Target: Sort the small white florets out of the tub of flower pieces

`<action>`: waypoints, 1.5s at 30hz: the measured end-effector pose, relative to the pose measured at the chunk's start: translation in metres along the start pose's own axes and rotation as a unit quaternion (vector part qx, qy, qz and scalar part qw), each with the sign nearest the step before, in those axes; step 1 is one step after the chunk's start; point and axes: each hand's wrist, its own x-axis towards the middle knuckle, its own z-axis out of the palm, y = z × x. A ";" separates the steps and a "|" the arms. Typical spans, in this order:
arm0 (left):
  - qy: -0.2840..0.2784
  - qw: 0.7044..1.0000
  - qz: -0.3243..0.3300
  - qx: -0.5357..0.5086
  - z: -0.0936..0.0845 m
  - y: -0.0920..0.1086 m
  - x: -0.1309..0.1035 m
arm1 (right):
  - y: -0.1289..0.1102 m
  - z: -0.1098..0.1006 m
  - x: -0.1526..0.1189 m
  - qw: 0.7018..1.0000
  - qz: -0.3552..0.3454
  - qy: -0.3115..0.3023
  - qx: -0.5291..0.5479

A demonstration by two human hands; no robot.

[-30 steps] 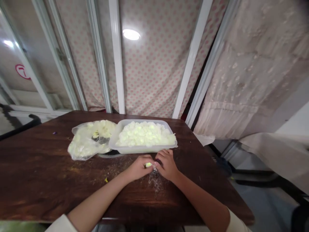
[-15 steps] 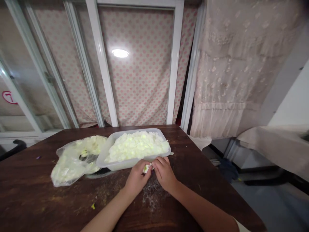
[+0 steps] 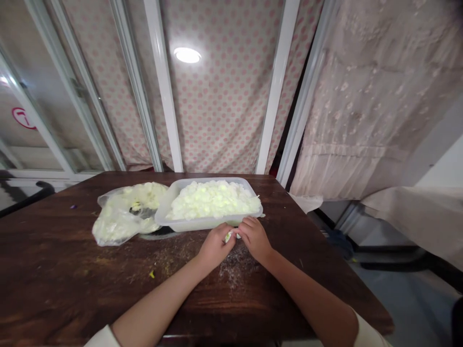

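Beyond tub (image 3: pixel 197 224), left — circled red mark (image 3: pixel 24 117)

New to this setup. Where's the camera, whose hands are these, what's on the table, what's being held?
No machine here: these are a person's bare hands, the left hand and right hand. Every picture comes from one head-worn camera looking forward and down. On the dark wooden table stands a translucent tub heaped with pale pieces. Left of it lies a clear plastic bag with similar-looking contents. Nearer the person are a yellow scrap and scattered whitish bits. Both hands' fingertips hold a small pale piece, mostly hidden, so I can't say what it is.
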 end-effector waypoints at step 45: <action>-0.075 0.816 -0.231 -0.524 0.004 0.002 0.005 | 0.001 -0.013 0.001 0.998 0.013 -0.031 0.052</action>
